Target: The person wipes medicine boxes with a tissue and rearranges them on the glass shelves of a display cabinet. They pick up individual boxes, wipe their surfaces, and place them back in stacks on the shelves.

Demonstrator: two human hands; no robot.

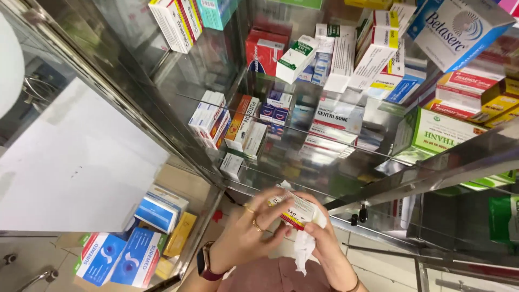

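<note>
Low in the middle of the head view, both my hands hold a small white medicine box (pixel 299 210) with red and yellow markings. My left hand (pixel 250 232), with rings and a dark wristwatch, grips the box from the left side. My right hand (pixel 323 240), with a thin bracelet, holds the box's right end together with a crumpled white cloth or tissue (pixel 304 250) that hangs below it. The box is just in front of an open glass cabinet (pixel 378 189) with metal framing.
Glass shelves hold many medicine boxes: orange and white ones (pixel 238 121) at centre left, a green-and-white box (pixel 440 132) at right, white boxes (pixel 346 54) above. Blue-and-white boxes (pixel 116 257) and a yellow one (pixel 180 233) lie at lower left. A white panel (pixel 75 162) stands left.
</note>
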